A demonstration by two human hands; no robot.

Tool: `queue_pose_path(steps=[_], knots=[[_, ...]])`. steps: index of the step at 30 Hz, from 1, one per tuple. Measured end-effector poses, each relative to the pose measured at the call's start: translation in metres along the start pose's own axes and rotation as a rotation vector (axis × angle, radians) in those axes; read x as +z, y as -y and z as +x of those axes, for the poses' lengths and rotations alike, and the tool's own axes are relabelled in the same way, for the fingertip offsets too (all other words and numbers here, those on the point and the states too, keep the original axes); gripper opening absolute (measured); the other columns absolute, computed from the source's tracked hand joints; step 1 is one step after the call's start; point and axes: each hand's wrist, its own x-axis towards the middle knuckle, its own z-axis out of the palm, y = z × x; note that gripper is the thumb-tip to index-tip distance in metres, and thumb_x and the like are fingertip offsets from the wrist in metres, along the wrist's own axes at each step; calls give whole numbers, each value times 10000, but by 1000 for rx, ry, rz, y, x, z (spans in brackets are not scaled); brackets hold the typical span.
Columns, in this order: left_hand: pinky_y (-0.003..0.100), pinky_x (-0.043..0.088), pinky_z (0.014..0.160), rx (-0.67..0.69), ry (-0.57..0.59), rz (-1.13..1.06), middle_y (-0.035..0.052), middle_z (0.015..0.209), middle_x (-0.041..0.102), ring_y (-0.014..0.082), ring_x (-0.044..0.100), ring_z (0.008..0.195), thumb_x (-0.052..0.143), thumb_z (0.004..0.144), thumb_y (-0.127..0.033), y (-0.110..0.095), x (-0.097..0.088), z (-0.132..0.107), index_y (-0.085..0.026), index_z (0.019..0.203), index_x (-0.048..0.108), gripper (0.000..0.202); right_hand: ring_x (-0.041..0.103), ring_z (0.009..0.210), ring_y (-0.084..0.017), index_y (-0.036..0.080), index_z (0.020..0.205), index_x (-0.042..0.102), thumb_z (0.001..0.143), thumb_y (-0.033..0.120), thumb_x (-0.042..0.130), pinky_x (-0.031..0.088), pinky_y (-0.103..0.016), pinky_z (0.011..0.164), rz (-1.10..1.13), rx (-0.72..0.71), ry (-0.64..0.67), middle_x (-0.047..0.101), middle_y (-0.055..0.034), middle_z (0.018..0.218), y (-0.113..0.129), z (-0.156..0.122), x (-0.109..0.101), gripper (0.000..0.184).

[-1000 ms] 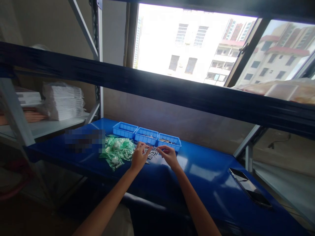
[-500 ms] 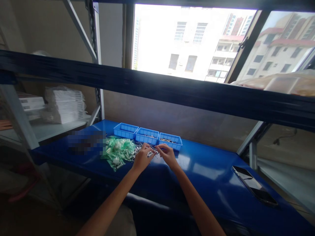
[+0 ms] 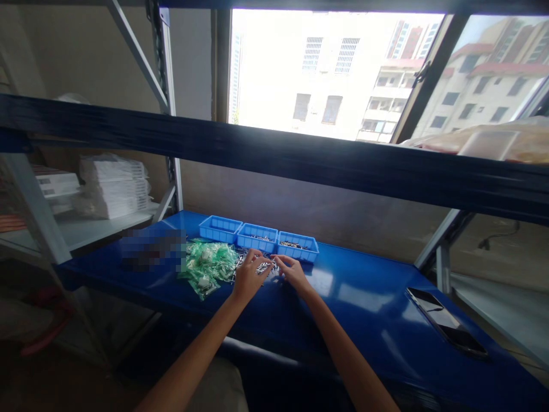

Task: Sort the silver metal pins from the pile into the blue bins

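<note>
A loose pile of small metal screws [image 3: 262, 265] lies on the blue shelf surface [image 3: 369, 297] in front of three small blue trays [image 3: 258, 235]. My left hand [image 3: 247, 277] rests at the left edge of the pile with its fingers pinched on some screws. My right hand [image 3: 292, 270] is just to the right, fingers curled down onto the pile; what it grips is too small to make out. The middle and right trays hold a few screws. A heap of green plastic bags [image 3: 207, 264] lies left of my left hand.
A black phone [image 3: 446, 328] lies flat at the right of the shelf. A dark shelf beam [image 3: 300, 157] crosses overhead. White stacked packages [image 3: 112, 186] sit on the neighbouring shelf at left. A window [image 3: 326, 74] is behind.
Both hands have drawn slightly closer together over the screw pile and lowered onto it. The view has shifted a little; nothing else on the shelf moved.
</note>
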Motion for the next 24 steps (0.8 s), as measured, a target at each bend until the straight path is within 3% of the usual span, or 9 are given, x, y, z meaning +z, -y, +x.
queue_pose_path(steps=[8, 17, 24], knots=[[213, 459, 613, 62, 71, 35, 25, 903, 518, 115, 544, 744, 577, 765, -335, -6, -5, 0, -226, 808, 656, 141, 481, 515, -76, 195, 1015, 642, 733, 521, 535, 335, -167, 377, 147, 68, 54, 599, -40, 778, 1, -1, 0, 445], [175, 442, 553, 154, 118, 65, 16, 915, 532, 92, 554, 724, 555, 786, -321, -6, -2, -2, -233, 831, 650, 136, 457, 562, -84, 192, 931, 674, 665, 483, 623, 340, -189, 456, 169, 78, 23, 600, -28, 758, 12, -6, -2, 398], [190, 465, 581, 169, 83, 38, 20, 898, 538, 103, 546, 744, 547, 787, -352, -4, -2, -2, -241, 806, 666, 164, 454, 558, -87, 203, 930, 674, 672, 515, 596, 322, -186, 448, 161, 39, 36, 595, -29, 771, 10, -5, -3, 412]])
